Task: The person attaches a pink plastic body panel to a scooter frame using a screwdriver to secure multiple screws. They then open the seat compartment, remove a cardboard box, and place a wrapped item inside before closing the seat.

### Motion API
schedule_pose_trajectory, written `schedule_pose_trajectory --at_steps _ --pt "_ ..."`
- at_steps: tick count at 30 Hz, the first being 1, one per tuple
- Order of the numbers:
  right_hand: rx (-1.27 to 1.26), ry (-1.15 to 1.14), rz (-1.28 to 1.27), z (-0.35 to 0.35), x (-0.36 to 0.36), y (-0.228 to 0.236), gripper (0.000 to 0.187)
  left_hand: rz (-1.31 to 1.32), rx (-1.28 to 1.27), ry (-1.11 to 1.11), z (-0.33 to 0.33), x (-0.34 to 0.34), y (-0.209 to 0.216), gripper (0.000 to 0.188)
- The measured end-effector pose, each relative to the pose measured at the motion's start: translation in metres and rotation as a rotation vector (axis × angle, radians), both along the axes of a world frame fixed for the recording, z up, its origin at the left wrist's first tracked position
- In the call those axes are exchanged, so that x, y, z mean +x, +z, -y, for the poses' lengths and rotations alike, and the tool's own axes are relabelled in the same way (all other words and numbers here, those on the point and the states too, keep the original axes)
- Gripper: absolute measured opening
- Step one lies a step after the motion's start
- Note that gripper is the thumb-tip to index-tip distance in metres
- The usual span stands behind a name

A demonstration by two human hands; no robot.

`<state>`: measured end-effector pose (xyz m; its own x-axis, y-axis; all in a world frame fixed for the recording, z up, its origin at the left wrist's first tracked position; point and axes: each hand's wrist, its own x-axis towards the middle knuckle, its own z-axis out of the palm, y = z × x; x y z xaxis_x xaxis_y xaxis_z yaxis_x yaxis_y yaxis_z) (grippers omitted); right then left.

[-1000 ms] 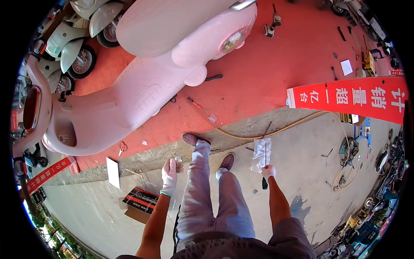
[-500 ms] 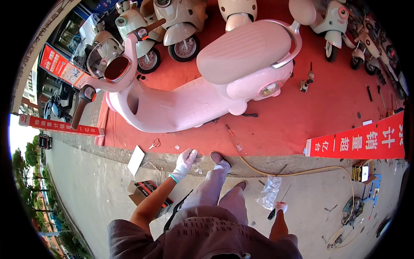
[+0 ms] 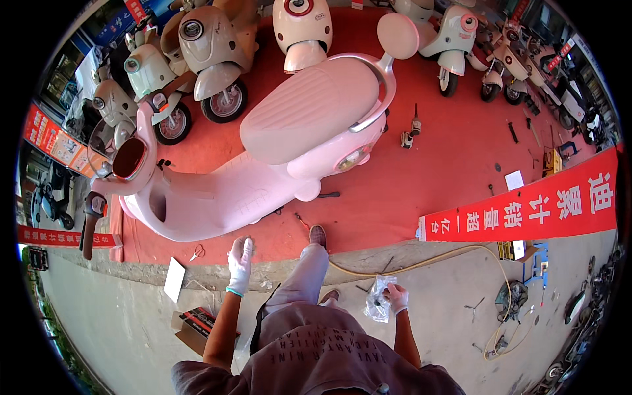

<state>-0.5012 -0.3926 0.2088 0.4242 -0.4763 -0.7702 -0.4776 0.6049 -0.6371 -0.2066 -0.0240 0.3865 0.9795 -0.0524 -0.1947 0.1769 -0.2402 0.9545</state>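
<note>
My left hand [image 3: 240,264], in a white glove with a teal cuff, is raised in front of the pink scooter's footboard. Its fingers are extended and nothing shows in it. On the other side, my gloved right hand [image 3: 397,299] is closed around the dark handle of a screwdriver [image 3: 379,301], whose shaft is hard to make out. Behind that tool, on the pavement, lies a clear plastic bag [image 3: 377,312]. The pink scooter [image 3: 217,197] stands sideways ahead of me on red carpet, handlebar to the left and seat to the right.
An open carton [image 3: 196,327] and a white panel [image 3: 174,280] lie left of my legs. Red-handled scissors [image 3: 197,252] rest near the carpet's edge. A tan hose [image 3: 454,250] curves across the pavement at right. Farther off are a power drill [image 3: 409,135], a red banner [image 3: 520,210] and several parked scooters.
My view has shifted right and I have stepped forward. The right hand has swung up beside the plastic bag with the screwdriver. My left hand has turned more upright, near the scooter.
</note>
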Motion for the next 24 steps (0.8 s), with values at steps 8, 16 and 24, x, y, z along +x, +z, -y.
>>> schedule_pose_trajectory --at_steps 8,16,24 --pt "-0.198 0.181 -0.009 0.098 0.144 0.026 0.029 0.474 0.281 -0.155 0.162 0.185 0.037 0.052" --pt "-0.138 -0.032 -0.212 0.166 0.179 0.061 0.034 0.924 0.307 -0.193 0.417 0.388 0.075 0.055" --pt "-0.234 0.030 -0.333 0.302 0.238 0.017 0.038 1.069 0.556 -0.212 0.557 0.481 0.017 0.055"
